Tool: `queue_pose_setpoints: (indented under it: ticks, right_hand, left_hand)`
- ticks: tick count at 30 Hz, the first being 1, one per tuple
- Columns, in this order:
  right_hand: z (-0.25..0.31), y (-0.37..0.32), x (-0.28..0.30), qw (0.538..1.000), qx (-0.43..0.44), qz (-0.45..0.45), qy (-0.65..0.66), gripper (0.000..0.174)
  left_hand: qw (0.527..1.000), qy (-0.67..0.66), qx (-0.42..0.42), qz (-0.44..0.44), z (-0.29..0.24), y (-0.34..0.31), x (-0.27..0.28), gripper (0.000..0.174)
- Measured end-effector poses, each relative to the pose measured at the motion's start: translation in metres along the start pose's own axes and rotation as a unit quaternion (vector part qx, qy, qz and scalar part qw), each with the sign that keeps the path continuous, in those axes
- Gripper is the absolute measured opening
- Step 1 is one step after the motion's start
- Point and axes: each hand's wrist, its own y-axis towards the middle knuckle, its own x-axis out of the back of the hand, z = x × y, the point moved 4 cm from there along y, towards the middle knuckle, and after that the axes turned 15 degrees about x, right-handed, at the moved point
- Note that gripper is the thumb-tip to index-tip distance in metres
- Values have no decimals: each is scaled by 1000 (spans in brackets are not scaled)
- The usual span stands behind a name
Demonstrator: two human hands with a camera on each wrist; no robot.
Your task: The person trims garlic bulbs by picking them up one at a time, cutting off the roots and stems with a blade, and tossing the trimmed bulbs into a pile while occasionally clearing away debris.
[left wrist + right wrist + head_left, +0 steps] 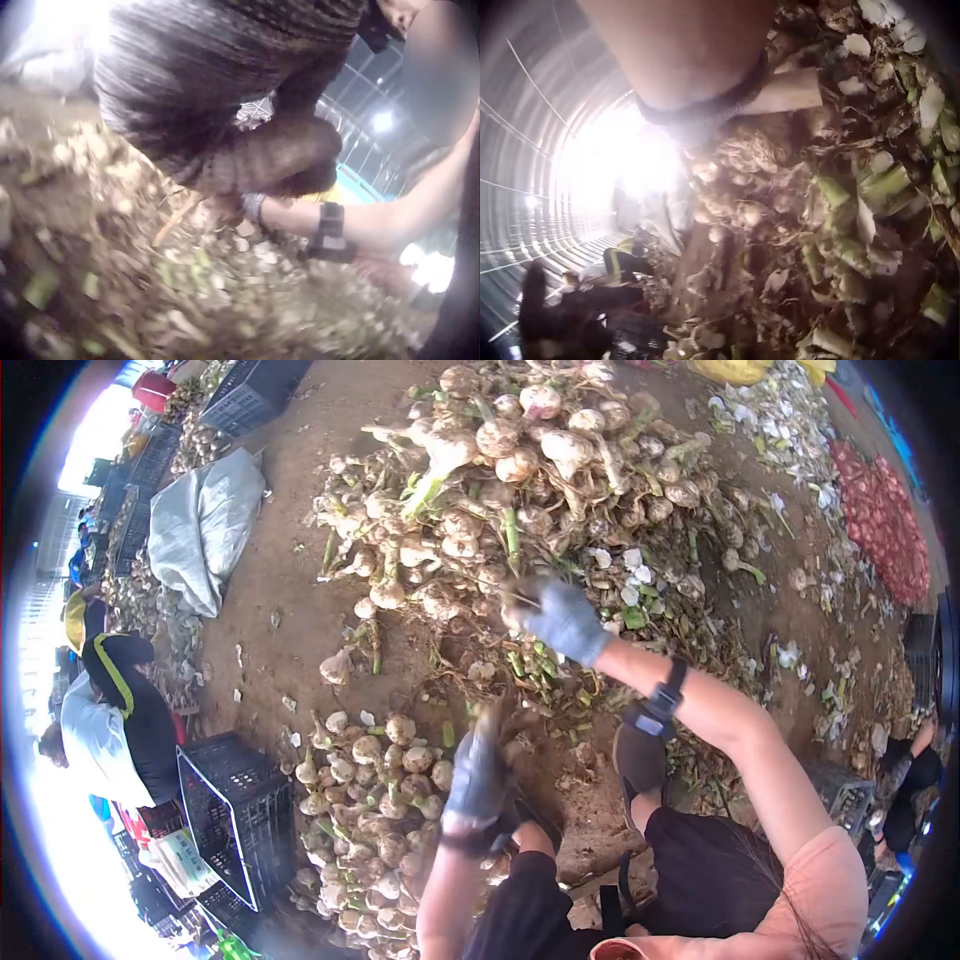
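A big heap of untrimmed garlic (520, 470) with green stalks lies on the dirt floor ahead. My gloved right hand (555, 615) reaches into its near edge, fingers curled round a garlic bulb. In the right wrist view only the glove cuff (705, 124) and a pale stalk (784, 90) show above cut stalks. My gloved left hand (478, 775) is motion-blurred near my knees, beside a pile of trimmed bulbs (370, 810). Its glove (277, 157) fills the left wrist view with fingers bent; what it holds is unclear.
A black crate (230, 820) stands left of the trimmed pile, another (250, 390) at the back. A grey sack (200, 520) lies far left. A red mesh bag (885, 525) sits at right. Other people (120, 710) crouch at left. Husks and stalk scraps litter the ground.
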Motion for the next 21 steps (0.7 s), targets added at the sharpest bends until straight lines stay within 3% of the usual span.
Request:
queue_pose_setpoints:
  ticks: [1,2,3,4,6,9,11,12,13,14,16,17,18,21]
  right_hand:
    - [16,-9,5,997,-52,-1,50,12]
    - [32,-20,8,989,-105,-3,100,11]
    - [40,-35,5,985,-101,-30,139,10]
    - [47,-47,2,978,-72,-24,197,14]
    - [53,-73,4,994,-2,47,97,34]
    - [53,-97,5,983,166,57,44,53]
    - [46,-120,11,970,210,119,-31,60]
    - [39,-130,16,959,220,162,-77,62]
    - [39,-130,28,952,175,233,-96,66]
    - [29,-138,29,973,191,114,-59,53]
    - [25,-123,41,990,105,75,-63,31]
    - [26,-115,42,984,110,95,-105,26]
    - [29,-108,40,976,113,114,-148,21]
    - [46,-88,32,963,81,178,-184,16]
  left_hand:
    - [998,-48,24,38,0,13,-7,63]
    - [973,-179,96,110,-3,28,-17,64]
    - [921,-305,164,180,-2,36,-27,65]
    - [906,-343,153,194,7,51,-23,63]
    - [861,-410,120,275,18,73,-17,58]
    - [921,-378,91,12,3,58,-32,43]
    - [936,-323,61,122,20,60,-4,26]
    - [942,-306,55,128,24,60,6,24]
    - [948,-302,-17,97,14,57,5,28]
    - [971,-230,-55,38,6,51,6,31]
    - [993,-94,-55,-43,-3,45,6,41]
    - [993,-68,-78,-60,1,47,7,53]
    - [985,-70,-147,-49,3,54,2,54]
    - [989,-96,-112,13,20,58,-4,57]
